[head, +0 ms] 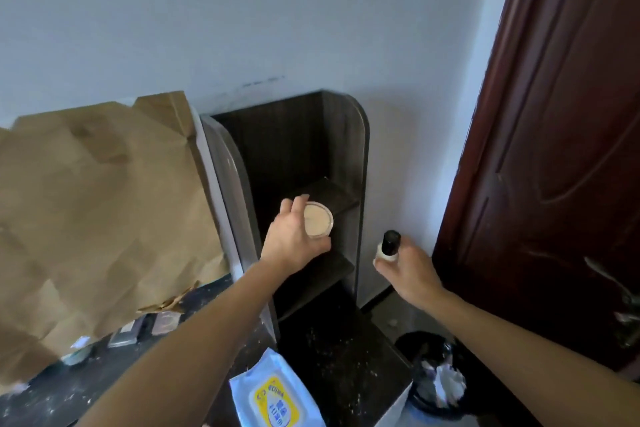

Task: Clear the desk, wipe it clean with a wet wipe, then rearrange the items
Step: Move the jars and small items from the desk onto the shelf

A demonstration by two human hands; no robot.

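My left hand (292,241) grips a round clear-lidded jar of beige powder (318,220) in front of the dark wooden shelf unit (349,156), level with its upper shelf board. My right hand (410,269) holds a small pale bottle with a black cap (388,248) upright, just right of the shelf unit's side panel. A blue and yellow pack of wet wipes (277,395) lies on the dark speckled desk (332,357) near its front edge.
Crumpled brown paper (97,211) leans on the wall at the left, over the desk. Small flat compacts (145,328) lie below it. A black bin with crumpled tissue (438,374) stands on the floor at the right, beside a dark red door (561,149).
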